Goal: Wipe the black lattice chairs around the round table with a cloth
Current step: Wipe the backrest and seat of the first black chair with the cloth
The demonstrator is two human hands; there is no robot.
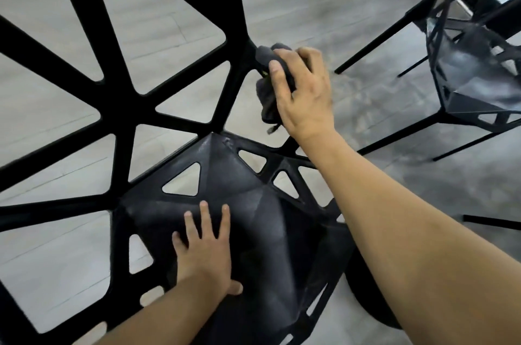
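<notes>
The right hand (304, 90) clasps a dark grey cloth (266, 90) against the near black plastic lattice chair (121, 85), wiping its backrest's right strut. The left hand (204, 251) lies flat, released, steadying the seat. Next, probably adjoining struts.

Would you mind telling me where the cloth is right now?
In the head view, the dark cloth is right of centre, gripped by the right hand against a bar of the near chair, above the seat where the left hand rests.

Even, soft daylight; pale floor (296, 0) bright, faint sheen at right. Slight motion blur throughout; wide-angle bending at edges.
</notes>
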